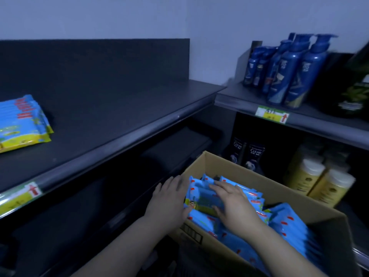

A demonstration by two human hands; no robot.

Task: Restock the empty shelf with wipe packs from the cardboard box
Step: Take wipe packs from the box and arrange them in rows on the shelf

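Observation:
An open cardboard box (235,168) at the lower right holds several blue wipe packs (291,226) standing on edge. At the box's left end a bundle of wipe packs (201,198) sits between my hands. My left hand (169,198) lies flat against the bundle's left side with straight fingers, thumb at the front. My right hand (233,204) reaches over the bundle's top with spread fingers and its thumb on the near face. On the dark upper shelf (111,116), a stack of wipe packs (22,122) lies at the far left.
A price tag strip (20,194) runs along the shelf's front edge. Dark lower shelves sit behind the box. To the right, another shelf unit carries blue pump bottles (289,68), black shampoo bottles (253,156) and yellow bottles (319,180).

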